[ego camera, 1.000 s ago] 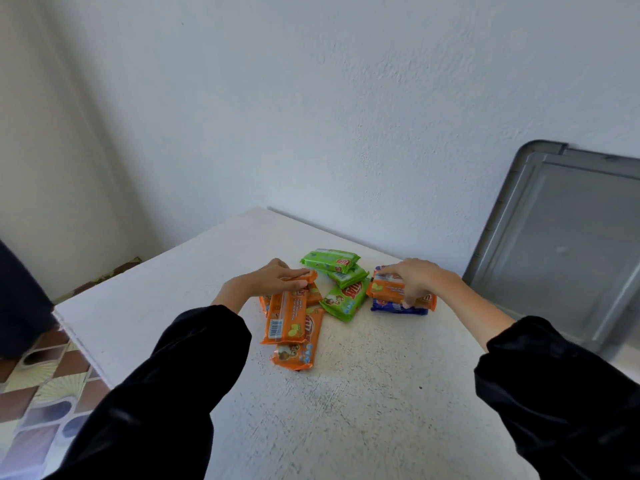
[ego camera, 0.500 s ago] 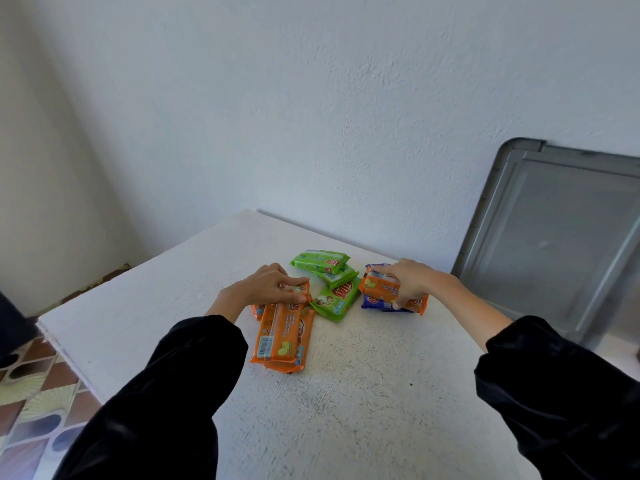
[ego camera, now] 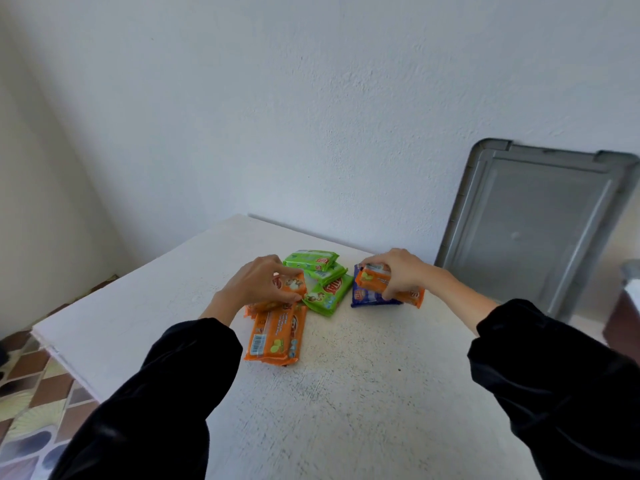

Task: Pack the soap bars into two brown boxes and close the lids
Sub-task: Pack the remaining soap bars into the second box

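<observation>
Wrapped soap bars lie in a cluster on the white table (ego camera: 346, 410). My left hand (ego camera: 258, 282) grips an orange soap bar (ego camera: 291, 285) lifted over a stack of orange bars (ego camera: 275, 334). My right hand (ego camera: 398, 271) holds another orange soap bar (ego camera: 381, 287) above a blue soap bar (ego camera: 363, 297). Three green soap bars (ego camera: 327, 291) sit between the hands, the rearmost (ego camera: 311, 259) propped on the others. No brown box is in view.
A grey plastic lid (ego camera: 533, 223) leans against the white wall at the right, behind the table. The table's left edge drops to a patterned tile floor (ego camera: 31, 403). A dark object shows at the far right edge.
My left hand has picked an orange bar up off the orange pile. My right hand has raised its orange bar slightly above the blue one. The camera view tilted a little.
</observation>
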A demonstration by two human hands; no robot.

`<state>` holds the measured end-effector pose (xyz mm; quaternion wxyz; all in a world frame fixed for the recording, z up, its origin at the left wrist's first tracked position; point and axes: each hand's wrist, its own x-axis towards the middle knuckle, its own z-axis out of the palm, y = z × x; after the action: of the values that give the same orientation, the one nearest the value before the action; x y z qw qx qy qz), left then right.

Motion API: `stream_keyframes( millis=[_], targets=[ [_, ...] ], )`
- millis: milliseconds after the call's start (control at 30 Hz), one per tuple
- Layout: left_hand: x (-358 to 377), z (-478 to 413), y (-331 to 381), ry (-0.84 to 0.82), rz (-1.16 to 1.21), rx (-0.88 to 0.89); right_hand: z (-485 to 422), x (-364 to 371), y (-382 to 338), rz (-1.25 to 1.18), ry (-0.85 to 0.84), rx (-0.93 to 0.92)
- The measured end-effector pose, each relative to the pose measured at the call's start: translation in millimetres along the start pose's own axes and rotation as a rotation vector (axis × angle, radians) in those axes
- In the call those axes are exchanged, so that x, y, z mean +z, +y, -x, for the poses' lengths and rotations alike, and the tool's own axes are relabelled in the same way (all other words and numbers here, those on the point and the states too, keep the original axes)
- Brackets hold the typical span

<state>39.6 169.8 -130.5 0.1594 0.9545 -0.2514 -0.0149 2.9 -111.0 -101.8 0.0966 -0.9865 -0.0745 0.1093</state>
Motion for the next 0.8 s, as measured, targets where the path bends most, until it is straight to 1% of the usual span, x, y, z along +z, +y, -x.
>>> stream_keyframes(
  millis=[200, 300, 433, 700, 800],
  targets=[
    [-29, 7, 59, 0.089, 0.020, 0.201, 54, -49, 9, 0.044, 0.018, 0.031],
    [-42, 12, 101, 0.095, 0.021, 0.322, 91, -67, 16, 0.069, 0.043, 0.061],
    [-50, 20, 163, 0.063, -0.020, 0.485, 154, -79, 31, 0.064, 0.077, 0.133],
    [-38, 42, 285, -0.051, -0.102, 0.758, 305, -89, 64, -0.002, 0.082, 0.306],
    [-34, 54, 331, -0.086, -0.118, 0.851, 357, -89, 81, -0.020, 0.058, 0.361]
  ],
)
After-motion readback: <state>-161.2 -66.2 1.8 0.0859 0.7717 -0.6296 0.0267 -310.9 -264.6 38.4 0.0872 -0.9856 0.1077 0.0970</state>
